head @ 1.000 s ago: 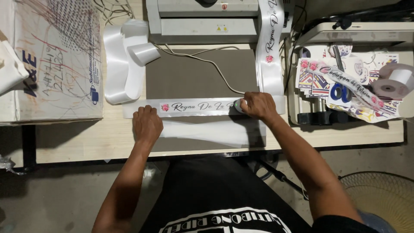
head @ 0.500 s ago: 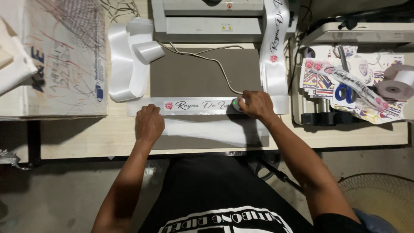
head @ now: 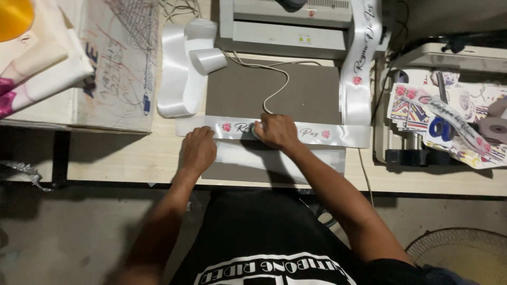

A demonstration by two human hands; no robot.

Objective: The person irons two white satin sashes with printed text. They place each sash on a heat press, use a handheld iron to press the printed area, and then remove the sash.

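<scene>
- Right hand (head: 277, 132): fingers curled over a small pale object pressed onto the white ribbon (head: 338, 134); what the object is I cannot tell, only a sliver shows at the knuckles. The hand covers the middle of the script lettering.
- Left hand (head: 198, 150): fingers loosely bent, palm down, pressing on the ribbon's lower edge and the white sheet (head: 296, 158) under it. It grips nothing; it pins things flat.
- The ribbon lies flat across the worktop (head: 121, 158), running left to right over a grey mat (head: 306, 95), with pink flower prints (head: 227, 127) near each end of the lettering. Its right end turns and climbs toward the machine (head: 285, 26) at the back.
- Progress, as I judge it: lettering and flowers are already on the ribbon, and the right hand sits about midway along the text, so the stretch to its left, up to the left flower, looks not yet worked.
- Pose: both forearms reach forward from the body, the right one angled in from the right, the left nearly straight; wrists low, hands close together.
- Around: a loose coil of blank ribbon (head: 179, 68) behind the left hand, a thin cable (head: 274, 79) crossing the mat, a heap of printed ribbons and blue-handled scissors (head: 438, 126) far right.
</scene>
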